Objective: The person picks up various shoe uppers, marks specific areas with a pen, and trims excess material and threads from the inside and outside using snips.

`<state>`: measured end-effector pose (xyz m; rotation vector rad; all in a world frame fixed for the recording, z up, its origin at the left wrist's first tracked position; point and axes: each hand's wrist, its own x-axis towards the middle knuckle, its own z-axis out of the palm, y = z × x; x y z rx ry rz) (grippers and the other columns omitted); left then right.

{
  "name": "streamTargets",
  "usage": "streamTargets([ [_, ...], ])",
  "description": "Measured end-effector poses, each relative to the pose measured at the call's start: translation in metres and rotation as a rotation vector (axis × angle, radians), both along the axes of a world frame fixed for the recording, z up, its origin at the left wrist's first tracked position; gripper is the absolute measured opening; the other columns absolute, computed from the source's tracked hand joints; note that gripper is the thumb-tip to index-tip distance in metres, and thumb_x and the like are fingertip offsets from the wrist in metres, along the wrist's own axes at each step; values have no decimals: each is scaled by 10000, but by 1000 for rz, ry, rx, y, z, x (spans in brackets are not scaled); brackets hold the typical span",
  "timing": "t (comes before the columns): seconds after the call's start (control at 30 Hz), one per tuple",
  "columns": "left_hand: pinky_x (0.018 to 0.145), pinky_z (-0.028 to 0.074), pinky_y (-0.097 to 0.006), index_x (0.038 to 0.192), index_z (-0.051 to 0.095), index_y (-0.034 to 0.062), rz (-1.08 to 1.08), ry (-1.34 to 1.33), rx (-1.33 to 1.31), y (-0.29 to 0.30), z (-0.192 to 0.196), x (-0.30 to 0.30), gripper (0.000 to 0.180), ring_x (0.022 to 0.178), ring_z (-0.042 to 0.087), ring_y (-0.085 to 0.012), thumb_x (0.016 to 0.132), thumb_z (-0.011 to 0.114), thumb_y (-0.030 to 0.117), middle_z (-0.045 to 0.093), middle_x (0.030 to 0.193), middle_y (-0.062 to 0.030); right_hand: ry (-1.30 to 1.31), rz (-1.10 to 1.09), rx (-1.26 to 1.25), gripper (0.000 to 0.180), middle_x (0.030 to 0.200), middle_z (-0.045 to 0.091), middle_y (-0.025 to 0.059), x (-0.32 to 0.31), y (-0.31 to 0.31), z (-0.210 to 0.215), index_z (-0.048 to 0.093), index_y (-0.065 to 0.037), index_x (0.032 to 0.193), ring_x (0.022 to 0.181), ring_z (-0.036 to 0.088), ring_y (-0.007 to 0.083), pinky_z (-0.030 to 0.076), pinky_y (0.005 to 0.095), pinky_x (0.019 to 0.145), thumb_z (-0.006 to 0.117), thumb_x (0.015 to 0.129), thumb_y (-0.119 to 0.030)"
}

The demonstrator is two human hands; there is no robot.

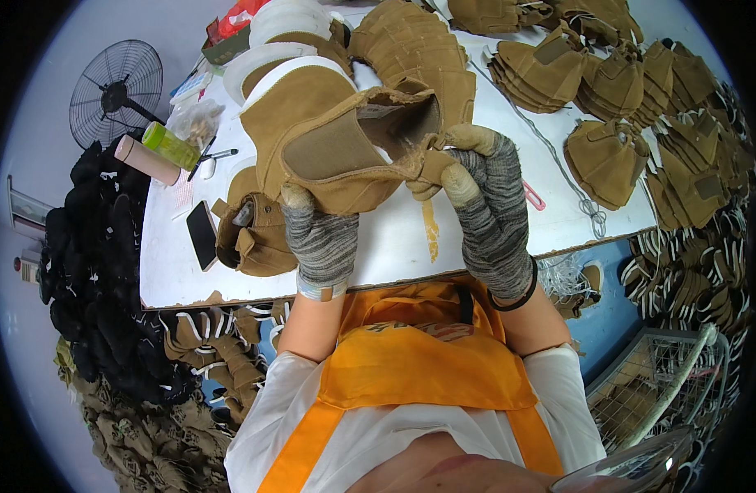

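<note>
Head view: holding brown boot upper [341, 146] up over white table [168, 259], tilted, opening toward right. Gripping near edge with left hand [322, 242], thumb in front, can't tell about fingers behind. Pinching opening's edge narrowly between right hand's [493, 205] thumb and fingers. Looks already sewn into shape, without visible sole; can't tell remaining steps. Plenty more in stacks [538, 74] at right, done or waiting, hard to say. Suede-like, matte, with smoother rounded side panel [320, 158]. Wearing marled grey knit gloves [497, 234], tan at fingertips.
</note>
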<state>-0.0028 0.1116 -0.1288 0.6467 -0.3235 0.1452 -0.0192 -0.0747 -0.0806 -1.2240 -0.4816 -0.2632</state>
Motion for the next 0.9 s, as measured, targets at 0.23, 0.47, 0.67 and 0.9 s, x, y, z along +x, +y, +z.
streamTargets([
  [0.23,1005,436,-338,1329,451,17,-116,283,294,-10,-21,-5,572,1147,538,-195,959,540,444,563,1252,-110,-16,-140,-147,267,980,634,104,6,-7,-29,462,-16,1219,881,625,167,505,299,820,512,981,-126],
  [0.47,653,495,-317,835,719,46,15,-137,1374,5,16,-63,219,686,607,-238,777,772,250,641,739,-79,-76,-213,-558,200,938,639,133,-6,-11,-65,566,-32,1113,882,614,292,495,370,818,565,914,-29],
  [0.67,713,466,-372,894,695,49,620,-532,1596,-18,17,-31,293,760,574,-276,682,816,211,612,789,-95,-40,-202,-468,212,963,632,126,-19,-8,-76,553,-31,1140,921,616,255,504,346,835,542,929,-22],
  [0.9,734,451,-406,847,675,27,600,-584,1720,-27,26,-26,160,768,574,-292,755,739,140,608,784,-122,25,-148,-403,175,979,632,92,-21,-17,-72,548,-14,1124,894,641,185,516,292,817,546,949,-27],
])
